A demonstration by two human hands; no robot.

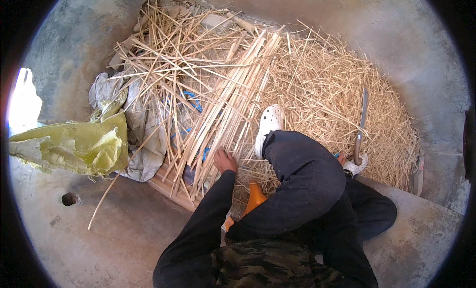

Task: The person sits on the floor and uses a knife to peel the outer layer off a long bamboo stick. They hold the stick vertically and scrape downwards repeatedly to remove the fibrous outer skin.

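Observation:
My left hand [225,160] is open, its fingers lying on the lower right edge of a bundle of long split bamboo strips [233,94]. The strips run up and away, roughly side by side. My right hand [341,158] is mostly hidden behind my raised knee; only a little skin shows, beside a small blue thing I cannot make out. Close to it is the wooden handle of a long-bladed machete [363,114], which lies on the shavings. Whether my right hand holds anything is hidden.
Pale shavings [337,85] heap up at the right, and loose sticks [168,55] cross at the far left. A yellow-green torn sack [69,146] lies left. Another knife [419,176] rests by the right wall. Something orange [255,198] shows beside my leg. A white clog [270,122] stands ahead.

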